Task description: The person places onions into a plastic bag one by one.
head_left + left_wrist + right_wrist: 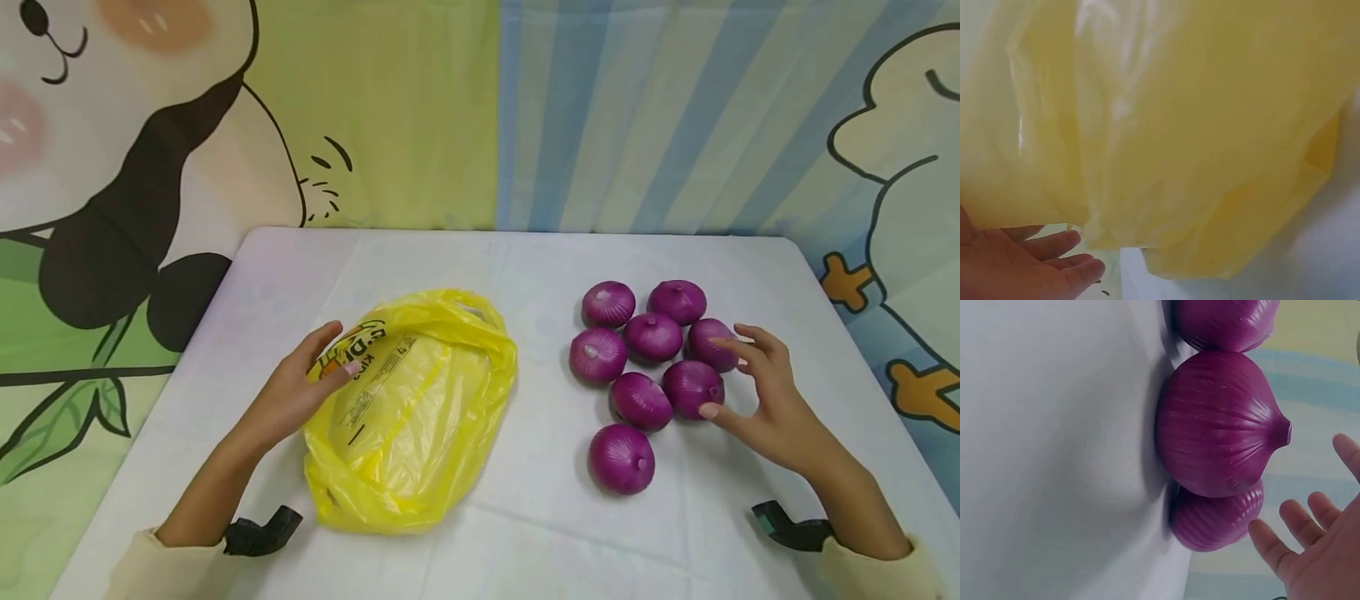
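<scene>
Head view: one yellow plastic bag (416,417), laid left of centre on the white table cover (540,542), its mouth turned up, with print near the left rim; presumably so placed for ready reach by the left hand. Eight purple onions (653,337), grouped closely to the right of the bag and apart from it; probably clustered so that any one can be reached by the right hand.

Left hand (291,393): extended to the bag's left rim, fingers loosely straight, thumb set apart; nothing is gripped, and whether the plastic is touched cannot be told. Right hand (778,417): held at the group's right side, palm turned toward the onions, thumb and fingers spread wide and slightly bent; no onion is grasped. Both forearms are angled inward, a black fixture (262,532) being seen at each wrist.
</scene>
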The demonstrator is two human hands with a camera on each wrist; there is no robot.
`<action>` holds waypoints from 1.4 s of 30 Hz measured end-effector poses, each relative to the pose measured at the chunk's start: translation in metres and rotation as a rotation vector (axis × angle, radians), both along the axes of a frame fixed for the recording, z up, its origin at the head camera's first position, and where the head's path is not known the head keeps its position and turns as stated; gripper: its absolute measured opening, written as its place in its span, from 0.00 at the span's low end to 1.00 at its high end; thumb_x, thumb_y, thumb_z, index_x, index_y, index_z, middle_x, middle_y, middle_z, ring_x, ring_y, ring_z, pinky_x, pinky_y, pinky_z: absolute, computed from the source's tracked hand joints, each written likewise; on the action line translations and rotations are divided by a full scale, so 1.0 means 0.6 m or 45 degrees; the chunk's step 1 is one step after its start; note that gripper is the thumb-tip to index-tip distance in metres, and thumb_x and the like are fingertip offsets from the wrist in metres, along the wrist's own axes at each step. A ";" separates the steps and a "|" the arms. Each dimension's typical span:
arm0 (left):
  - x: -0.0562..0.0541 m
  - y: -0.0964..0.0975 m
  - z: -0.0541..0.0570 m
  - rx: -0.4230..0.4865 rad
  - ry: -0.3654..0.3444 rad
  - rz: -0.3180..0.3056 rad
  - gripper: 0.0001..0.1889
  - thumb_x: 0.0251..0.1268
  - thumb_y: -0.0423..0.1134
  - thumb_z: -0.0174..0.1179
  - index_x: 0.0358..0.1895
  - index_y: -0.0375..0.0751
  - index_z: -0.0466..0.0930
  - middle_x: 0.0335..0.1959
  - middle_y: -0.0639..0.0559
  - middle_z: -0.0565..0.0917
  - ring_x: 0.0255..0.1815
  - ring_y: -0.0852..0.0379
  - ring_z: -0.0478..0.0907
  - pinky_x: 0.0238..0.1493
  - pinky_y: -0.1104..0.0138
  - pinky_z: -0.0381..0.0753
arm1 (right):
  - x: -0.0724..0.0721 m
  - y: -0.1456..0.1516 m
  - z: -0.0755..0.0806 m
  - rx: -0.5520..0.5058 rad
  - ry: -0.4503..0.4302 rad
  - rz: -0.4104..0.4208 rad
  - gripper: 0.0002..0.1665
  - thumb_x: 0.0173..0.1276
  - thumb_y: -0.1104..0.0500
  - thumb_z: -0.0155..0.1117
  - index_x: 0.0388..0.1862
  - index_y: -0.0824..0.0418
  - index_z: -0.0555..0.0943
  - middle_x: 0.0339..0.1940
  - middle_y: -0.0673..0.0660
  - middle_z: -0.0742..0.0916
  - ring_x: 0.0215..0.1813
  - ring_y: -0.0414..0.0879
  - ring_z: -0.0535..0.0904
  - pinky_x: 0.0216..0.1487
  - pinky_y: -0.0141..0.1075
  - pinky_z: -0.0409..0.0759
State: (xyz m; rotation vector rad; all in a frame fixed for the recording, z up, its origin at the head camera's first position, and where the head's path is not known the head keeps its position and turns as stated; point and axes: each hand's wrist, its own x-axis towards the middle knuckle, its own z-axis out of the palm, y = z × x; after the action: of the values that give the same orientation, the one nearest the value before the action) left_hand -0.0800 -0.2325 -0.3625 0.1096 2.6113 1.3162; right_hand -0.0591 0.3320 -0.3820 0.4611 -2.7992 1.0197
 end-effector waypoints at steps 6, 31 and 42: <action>-0.001 0.003 -0.017 0.056 -0.011 0.035 0.38 0.73 0.54 0.53 0.77 0.40 0.51 0.75 0.42 0.57 0.74 0.41 0.52 0.67 0.43 0.57 | 0.009 0.000 -0.013 0.006 0.062 0.010 0.56 0.41 0.66 0.82 0.70 0.62 0.64 0.67 0.64 0.62 0.65 0.31 0.53 0.48 0.15 0.60; -0.033 0.037 -0.039 0.194 -0.004 0.146 0.23 0.80 0.49 0.41 0.71 0.47 0.68 0.66 0.44 0.70 0.57 0.48 0.70 0.49 0.61 0.75 | 0.008 -0.014 -0.043 0.021 -0.126 0.090 0.48 0.49 0.62 0.81 0.69 0.57 0.67 0.66 0.63 0.64 0.66 0.59 0.57 0.49 0.14 0.60; -0.056 0.043 -0.043 0.288 -0.066 0.198 0.23 0.80 0.49 0.41 0.70 0.47 0.69 0.65 0.42 0.70 0.53 0.49 0.75 0.39 0.68 0.82 | 0.001 -0.013 -0.047 0.018 -0.067 0.107 0.47 0.48 0.64 0.81 0.68 0.56 0.70 0.62 0.58 0.70 0.62 0.27 0.59 0.50 0.13 0.63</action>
State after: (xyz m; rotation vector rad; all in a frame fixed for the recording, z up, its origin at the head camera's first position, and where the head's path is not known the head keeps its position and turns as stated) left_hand -0.1134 -0.2066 -0.3882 -0.0933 2.4620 1.6412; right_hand -0.0588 0.3243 -0.4104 0.5667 -2.8575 1.0435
